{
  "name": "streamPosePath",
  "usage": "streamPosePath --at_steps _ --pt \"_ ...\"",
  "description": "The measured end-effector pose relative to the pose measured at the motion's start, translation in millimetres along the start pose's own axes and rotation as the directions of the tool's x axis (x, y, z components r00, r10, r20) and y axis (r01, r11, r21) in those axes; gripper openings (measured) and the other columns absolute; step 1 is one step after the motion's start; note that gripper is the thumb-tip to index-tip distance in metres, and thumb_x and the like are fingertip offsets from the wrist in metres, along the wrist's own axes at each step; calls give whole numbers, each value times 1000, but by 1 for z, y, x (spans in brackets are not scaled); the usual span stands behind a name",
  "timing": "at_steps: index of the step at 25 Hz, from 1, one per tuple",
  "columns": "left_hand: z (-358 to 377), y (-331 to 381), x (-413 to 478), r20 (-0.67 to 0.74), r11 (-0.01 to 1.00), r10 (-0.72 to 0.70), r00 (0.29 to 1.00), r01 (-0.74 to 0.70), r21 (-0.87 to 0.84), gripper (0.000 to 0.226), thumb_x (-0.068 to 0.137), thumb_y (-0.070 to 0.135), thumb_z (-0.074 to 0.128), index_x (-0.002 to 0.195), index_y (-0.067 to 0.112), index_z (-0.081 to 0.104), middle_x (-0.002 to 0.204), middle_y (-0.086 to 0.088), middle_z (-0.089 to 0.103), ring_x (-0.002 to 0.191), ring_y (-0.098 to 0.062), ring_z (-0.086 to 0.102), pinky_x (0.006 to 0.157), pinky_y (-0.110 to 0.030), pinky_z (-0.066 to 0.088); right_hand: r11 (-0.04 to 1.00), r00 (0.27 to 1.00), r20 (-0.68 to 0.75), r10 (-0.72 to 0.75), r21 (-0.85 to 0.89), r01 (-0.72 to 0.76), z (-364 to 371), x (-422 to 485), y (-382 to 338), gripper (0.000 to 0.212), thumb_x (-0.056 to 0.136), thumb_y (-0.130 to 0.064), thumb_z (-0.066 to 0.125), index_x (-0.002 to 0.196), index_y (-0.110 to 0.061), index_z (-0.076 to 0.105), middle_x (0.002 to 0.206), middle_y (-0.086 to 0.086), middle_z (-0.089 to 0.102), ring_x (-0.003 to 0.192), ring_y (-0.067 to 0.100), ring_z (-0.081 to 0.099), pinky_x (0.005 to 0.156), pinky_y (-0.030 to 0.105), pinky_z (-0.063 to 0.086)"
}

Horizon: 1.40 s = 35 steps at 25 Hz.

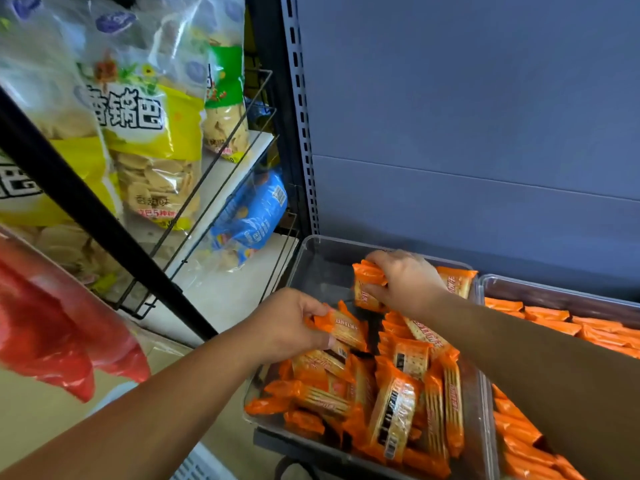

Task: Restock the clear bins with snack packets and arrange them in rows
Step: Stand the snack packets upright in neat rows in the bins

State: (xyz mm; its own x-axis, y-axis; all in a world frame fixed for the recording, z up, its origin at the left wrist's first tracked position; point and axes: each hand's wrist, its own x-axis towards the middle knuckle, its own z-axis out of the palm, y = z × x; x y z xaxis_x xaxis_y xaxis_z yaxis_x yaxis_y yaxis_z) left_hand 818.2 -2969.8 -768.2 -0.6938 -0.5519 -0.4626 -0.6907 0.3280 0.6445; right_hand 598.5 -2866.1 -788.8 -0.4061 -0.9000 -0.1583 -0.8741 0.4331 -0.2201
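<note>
Thumb and fingertips of my left hand pinch one orange packet by its end. My right hand curls round a small upright stack at the back of the clear bin. I'd square that stack to the rear wall, labels one way, then slot mine beside it. The loose heap crowds the front, so row space is tight. A neighbouring bin sits just right, a wire rack left.

Two clear bins, two hands, many packets
</note>
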Motion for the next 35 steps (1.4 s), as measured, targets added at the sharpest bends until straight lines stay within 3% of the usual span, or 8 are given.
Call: streamPosePath --at_steps 7,12,18,22,24,27,30,35 --pt "5 10 16 -132 989 80 988 -62 135 28 82 44 85 106 31 83 103 14 78 95 1 70 93 -32 59 928 991 -56 -125 -359 97 16 10 -2 58 97 -38 68 148 -28 42 143 2 43 128 25 51 104 37 43" --pt "12 22 19 -156 956 121 980 -73 284 27 81 32 86 108 32 81 105 15 74 99 -4 68 87 -24 55 907 997 -7 -82 -415 72 17 11 -3 42 97 -38 66 138 -29 57 135 3 54 128 26 52 105 39 43" --pt "9 15 24 -204 997 69 977 -64 31 49 85 11 80 125 32 62 98 11 68 93 -7 67 89 -37 60 906 996 35 -80 -415 87 16 11 -3 49 101 -42 61 146 -29 49 138 5 51 128 28 51 101 41 46" --pt "11 13 26 -259 991 64 964 -93 -100 48 92 8 75 133 28 62 105 13 70 100 -5 67 97 -36 58 883 995 81 -50 -461 82 6 10 -7 39 106 -48 52 135 -23 56 115 3 62 112 27 61 83 39 45" --pt "11 14 28 -297 987 71 952 -111 -119 45 93 9 75 133 27 64 106 13 69 102 -7 68 98 -37 58 909 996 91 -3 -414 40 0 10 -8 45 105 -58 44 130 -21 55 97 1 61 101 27 67 74 37 44" --pt "10 14 30 -329 986 103 939 -140 -93 42 94 9 73 131 27 65 107 15 69 103 -6 68 98 -36 58 963 995 62 77 -262 -58 -6 5 -1 51 99 -66 49 129 -25 57 103 -1 68 100 25 68 71 35 48" --pt "8 12 38 -352 982 179 919 -191 -1 34 94 9 71 120 32 69 106 15 72 103 -5 68 95 -38 59 981 995 21 102 -168 -97 -6 -4 9 48 99 -65 53 130 -30 59 112 -1 70 104 24 68 75 34 53" --pt "-8 27 67 -264 862 358 896 -208 462 40 93 14 67 126 37 62 114 7 71 105 -18 66 87 -43 58 989 994 -28 107 -96 -109 -2 -5 13 39 101 -59 53 130 -34 60 116 -4 69 106 21 67 74 31 49"
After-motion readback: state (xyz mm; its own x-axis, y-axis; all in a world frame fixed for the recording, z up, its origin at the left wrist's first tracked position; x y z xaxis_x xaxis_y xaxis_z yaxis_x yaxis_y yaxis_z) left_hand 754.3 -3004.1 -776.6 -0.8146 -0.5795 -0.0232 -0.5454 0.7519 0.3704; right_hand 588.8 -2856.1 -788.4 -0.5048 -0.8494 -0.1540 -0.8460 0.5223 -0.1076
